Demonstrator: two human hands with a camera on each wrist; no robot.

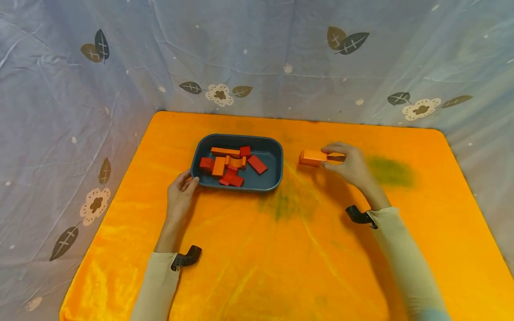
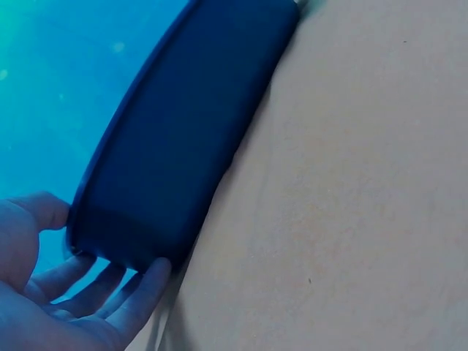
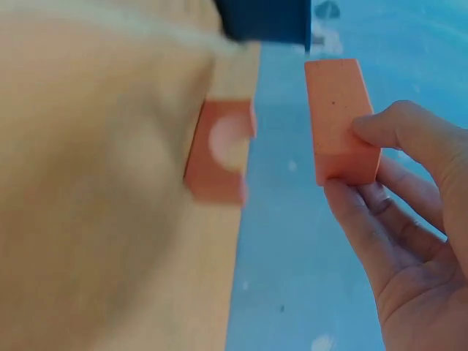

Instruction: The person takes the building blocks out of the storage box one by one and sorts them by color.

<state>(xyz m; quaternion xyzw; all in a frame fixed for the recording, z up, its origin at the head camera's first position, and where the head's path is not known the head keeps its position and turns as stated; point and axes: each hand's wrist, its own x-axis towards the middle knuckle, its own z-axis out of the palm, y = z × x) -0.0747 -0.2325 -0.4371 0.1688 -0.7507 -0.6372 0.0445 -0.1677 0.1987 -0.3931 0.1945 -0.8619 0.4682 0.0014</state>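
Note:
My left hand (image 1: 179,198) grips the near left corner of a dark blue-grey tray (image 1: 257,183). In the left wrist view the thumb is at the tray's rim and the other fingers lie against its end wall. Right of the tray, my right hand (image 1: 350,165) pinches an orange rectangular block (image 3: 336,117) between thumb and fingers, one end pointing toward the tray. Beyond it in the right wrist view, an orange block with a round notch (image 3: 212,150) sits on the table, blurred.
Inside the tray lie several red and orange blocks, among them a long orange bar (image 1: 225,152), a notched orange block (image 1: 236,163) and a red block (image 1: 257,164). An orange cloth (image 1: 241,258) covers the table. Patterned grey curtains (image 1: 273,58) hang around its back and sides.

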